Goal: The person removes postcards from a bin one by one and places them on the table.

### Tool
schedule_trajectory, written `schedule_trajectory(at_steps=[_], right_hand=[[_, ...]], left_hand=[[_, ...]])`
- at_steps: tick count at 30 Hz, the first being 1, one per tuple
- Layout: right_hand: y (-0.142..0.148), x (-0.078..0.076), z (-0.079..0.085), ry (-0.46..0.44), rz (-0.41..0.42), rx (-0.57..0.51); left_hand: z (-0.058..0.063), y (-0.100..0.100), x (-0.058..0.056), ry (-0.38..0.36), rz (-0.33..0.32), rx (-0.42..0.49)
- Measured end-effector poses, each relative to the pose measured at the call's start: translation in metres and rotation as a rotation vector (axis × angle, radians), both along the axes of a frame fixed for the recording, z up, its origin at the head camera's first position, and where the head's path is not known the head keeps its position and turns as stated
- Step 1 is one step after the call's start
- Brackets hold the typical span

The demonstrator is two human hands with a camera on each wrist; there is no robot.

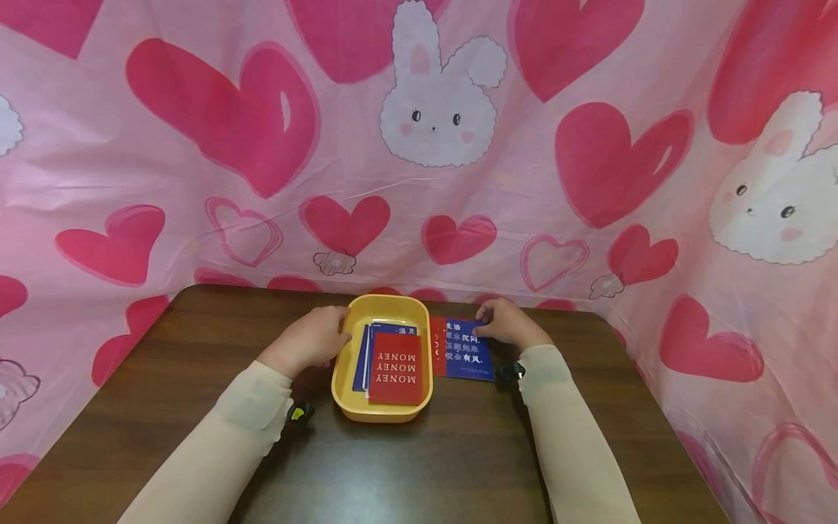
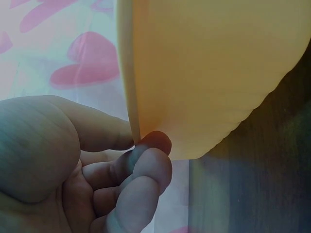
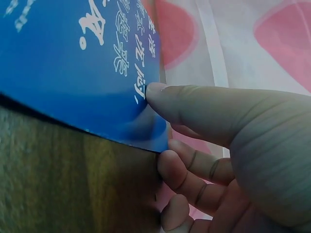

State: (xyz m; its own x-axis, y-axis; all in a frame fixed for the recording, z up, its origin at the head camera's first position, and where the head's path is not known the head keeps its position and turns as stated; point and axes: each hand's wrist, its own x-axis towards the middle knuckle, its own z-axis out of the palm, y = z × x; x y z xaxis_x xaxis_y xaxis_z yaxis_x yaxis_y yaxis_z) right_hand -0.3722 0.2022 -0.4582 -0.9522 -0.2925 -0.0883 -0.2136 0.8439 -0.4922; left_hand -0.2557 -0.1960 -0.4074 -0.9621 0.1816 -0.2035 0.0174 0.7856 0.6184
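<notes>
My left hand (image 1: 310, 339) pinches the left rim of a yellow plastic tray (image 1: 382, 416). In the left wrist view, the thumb and fingertips meet over the edge of the tray wall (image 2: 218, 68). Inside the tray lies a small pile of cards, with a red card (image 1: 396, 371) printed "MONEY" on top of blue ones (image 1: 361, 367). My right hand (image 1: 513, 325) pinches the far right corner of a blue card (image 1: 470, 360) with white Chinese lettering. The right wrist view shows its thumb on the card's printed face (image 3: 73, 92) and the fingers at its edge.
A red card (image 1: 439, 358) shows beside the tray, partly covered by the blue card. Everything rests on a dark brown wooden table (image 1: 406, 473). A pink curtain (image 1: 366, 175) with hearts and rabbits hangs behind the table and along its sides.
</notes>
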Motion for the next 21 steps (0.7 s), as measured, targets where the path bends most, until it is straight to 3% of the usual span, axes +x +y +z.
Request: schedule_trajectory(at_steps=[12,21], right_hand=[[0.003,0.001,0.006,-0.015,-0.005,-0.031],[-0.007,0.01,0.028,0.035,0.039,-0.074]], left_hand=[[-0.002,0.0,-0.001,-0.011,0.004,0.006],[-0.003,0.0,-0.001,0.001,0.003,-0.013]])
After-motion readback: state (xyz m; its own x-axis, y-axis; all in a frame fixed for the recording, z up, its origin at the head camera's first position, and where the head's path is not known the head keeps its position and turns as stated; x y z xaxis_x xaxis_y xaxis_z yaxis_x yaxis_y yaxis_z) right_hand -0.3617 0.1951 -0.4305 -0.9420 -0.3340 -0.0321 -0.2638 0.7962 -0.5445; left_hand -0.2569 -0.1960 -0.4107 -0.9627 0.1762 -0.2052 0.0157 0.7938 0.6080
